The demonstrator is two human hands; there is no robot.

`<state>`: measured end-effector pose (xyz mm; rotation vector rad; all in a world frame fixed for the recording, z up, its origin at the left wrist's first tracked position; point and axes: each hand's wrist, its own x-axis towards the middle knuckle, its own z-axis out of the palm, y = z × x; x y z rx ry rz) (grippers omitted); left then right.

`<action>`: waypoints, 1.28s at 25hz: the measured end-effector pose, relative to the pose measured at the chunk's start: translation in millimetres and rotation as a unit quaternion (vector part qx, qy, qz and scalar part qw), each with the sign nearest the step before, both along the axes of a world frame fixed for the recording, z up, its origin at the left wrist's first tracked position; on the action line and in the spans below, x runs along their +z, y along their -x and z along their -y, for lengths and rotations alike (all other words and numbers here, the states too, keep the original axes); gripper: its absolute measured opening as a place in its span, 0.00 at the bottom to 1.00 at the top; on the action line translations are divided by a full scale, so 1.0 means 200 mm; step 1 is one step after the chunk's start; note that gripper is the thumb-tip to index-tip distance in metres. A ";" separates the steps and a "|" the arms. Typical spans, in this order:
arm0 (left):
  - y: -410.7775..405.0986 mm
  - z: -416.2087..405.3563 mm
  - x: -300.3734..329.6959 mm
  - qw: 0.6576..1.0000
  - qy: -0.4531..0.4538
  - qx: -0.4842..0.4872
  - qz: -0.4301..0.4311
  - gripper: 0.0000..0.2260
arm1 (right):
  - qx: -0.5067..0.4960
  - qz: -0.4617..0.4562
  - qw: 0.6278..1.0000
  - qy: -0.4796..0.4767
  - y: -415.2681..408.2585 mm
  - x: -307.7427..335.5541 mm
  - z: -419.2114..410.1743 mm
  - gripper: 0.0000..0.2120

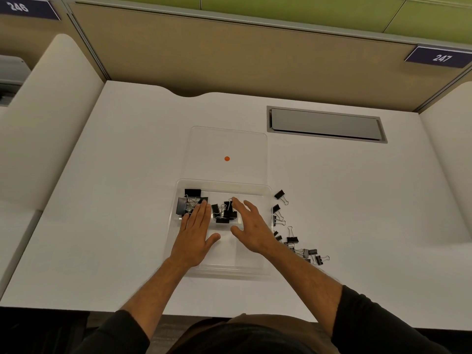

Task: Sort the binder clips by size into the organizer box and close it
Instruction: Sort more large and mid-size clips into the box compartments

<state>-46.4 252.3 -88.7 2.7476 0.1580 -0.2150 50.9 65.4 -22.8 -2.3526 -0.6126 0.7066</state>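
A clear plastic organizer box [265, 251] lies open on the white desk, its lid [229, 144] with an orange dot folded back behind it. Large black binder clips [187, 201] fill the far left compartment. Medium black clips [224, 213] lie in the far middle one. My left hand [195, 235] lies flat over the box, fingers straight, tips beside the large clips. My right hand [251, 226] hovers spread over the box, fingertips at the medium clips, holding nothing. Several small black clips [293, 241] lie loose on the desk right of the box.
A grey recessed cable hatch [325, 123] sits in the desk at the back right. Beige partition panels [229, 54] wall the desk at the back and sides. The near desk edge [229, 315] runs just above my lap.
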 end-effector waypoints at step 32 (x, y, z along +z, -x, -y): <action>-0.07 0.84 0.27 0.994 0.086 -0.036 0.055 0.33 | -0.118 0.055 0.991 -0.020 0.05 -0.03 1.15 0.26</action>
